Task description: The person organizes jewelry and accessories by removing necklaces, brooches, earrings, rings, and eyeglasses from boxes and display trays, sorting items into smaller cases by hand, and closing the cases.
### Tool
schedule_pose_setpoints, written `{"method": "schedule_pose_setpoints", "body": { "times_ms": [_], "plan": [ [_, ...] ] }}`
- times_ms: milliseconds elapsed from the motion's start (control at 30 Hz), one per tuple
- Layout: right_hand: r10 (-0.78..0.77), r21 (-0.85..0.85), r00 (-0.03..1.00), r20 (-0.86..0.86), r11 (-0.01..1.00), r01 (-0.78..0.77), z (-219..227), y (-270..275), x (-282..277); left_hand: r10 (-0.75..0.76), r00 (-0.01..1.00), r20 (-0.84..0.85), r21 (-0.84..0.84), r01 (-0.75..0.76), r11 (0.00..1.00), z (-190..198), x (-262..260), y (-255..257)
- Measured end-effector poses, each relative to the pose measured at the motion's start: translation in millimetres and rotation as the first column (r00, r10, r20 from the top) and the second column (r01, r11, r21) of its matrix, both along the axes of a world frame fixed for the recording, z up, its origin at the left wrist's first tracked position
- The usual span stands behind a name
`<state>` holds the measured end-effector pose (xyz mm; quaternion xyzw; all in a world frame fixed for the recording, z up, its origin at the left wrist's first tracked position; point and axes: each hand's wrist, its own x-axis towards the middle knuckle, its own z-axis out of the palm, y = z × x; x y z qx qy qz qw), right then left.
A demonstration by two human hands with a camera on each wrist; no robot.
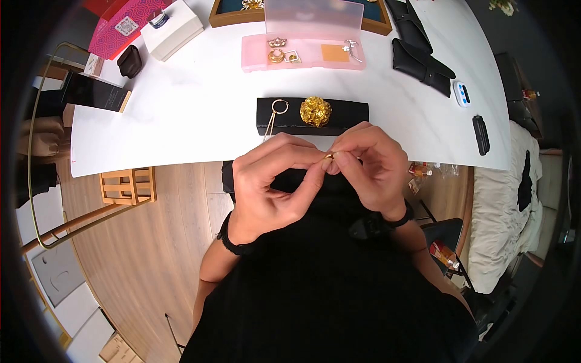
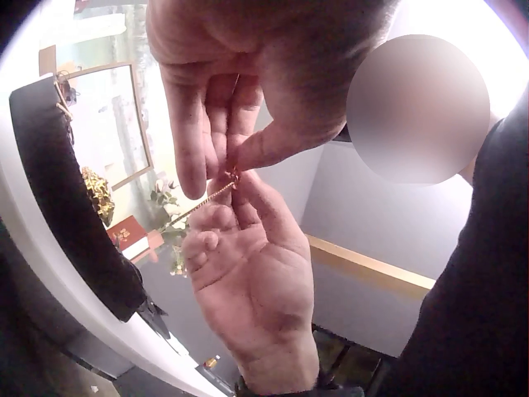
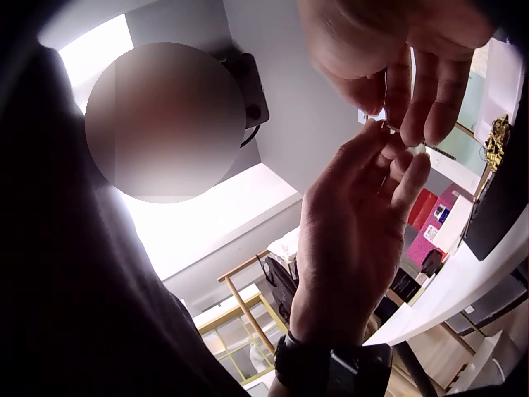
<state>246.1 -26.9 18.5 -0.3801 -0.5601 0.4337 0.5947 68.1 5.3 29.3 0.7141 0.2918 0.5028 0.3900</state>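
Close to the table's front edge, both hands meet fingertip to fingertip. My left hand [image 1: 269, 184] pinches a small gold piece of jewellery [image 1: 329, 156] between thumb and forefinger. From the other side, the thumb and forefinger of my right hand [image 1: 376, 168] grip it too. In the left wrist view a thin, ridged gold strand [image 2: 213, 195] runs out from the fingertips; most of the piece is hidden by the fingers. Just beyond the hands lies a long black box [image 1: 345, 125]. On it rest a gold hoop earring with dangling strands [image 1: 279, 107] and a crumpled gold flower-like ornament [image 1: 315, 112].
Behind the black box stands an open pink case [image 1: 254, 54] with several jewellery pieces. A wooden-framed tray [image 1: 378, 25] is farther back. Black pouches [image 1: 422, 66] and a small white device [image 1: 462, 94] lie right; a white box [image 1: 172, 33] stands left on the white table [image 1: 151, 136].
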Motion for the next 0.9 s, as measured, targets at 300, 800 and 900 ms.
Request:
{"method": "schedule_pose_setpoints", "body": {
  "times_ms": [300, 800, 900],
  "plan": [
    [-0.183, 0.299, 0.82, 0.542, 0.954, 0.016, 18, 4, 12, -0.093, 0.987, 0.134, -0.322, 0.132, 0.937, -4, -2, -5],
    [-0.012, 0.072, 0.914, 0.406, 0.997, -0.019, 17, 7, 28, -0.091, 0.926, 0.365, -0.49, 0.275, 0.827, -2, 8, -2],
    [0.006, 0.001, 0.944, 0.33, 1.0, -0.007, 8, 3, 29, -0.095, 0.953, 0.287, -0.473, 0.227, 0.851, 1, 11, -3]
  ]
}}
